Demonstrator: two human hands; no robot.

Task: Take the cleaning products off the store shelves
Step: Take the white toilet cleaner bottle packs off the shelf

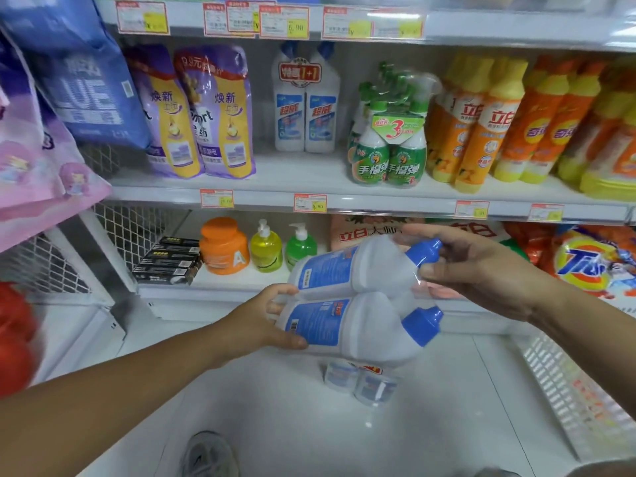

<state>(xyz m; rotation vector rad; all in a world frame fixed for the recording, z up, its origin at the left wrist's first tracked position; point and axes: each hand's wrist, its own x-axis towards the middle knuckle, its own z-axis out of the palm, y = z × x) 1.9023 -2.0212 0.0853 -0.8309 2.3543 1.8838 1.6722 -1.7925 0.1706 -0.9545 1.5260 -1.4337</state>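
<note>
A twin pack of white toilet-cleaner bottles with blue caps lies sideways in both my hands, in front of the lower shelf. My left hand grips the bottles' base end. My right hand pinches the neck end near the upper blue cap. A like twin pack stands upright on the middle shelf. Another such pack lies on the white floor below my hands.
The middle shelf also holds purple refill pouches, green spray bottles and orange-yellow detergent bottles. The lower shelf holds an orange jar, pump bottles and washing-powder bags. Hanging bags crowd the left.
</note>
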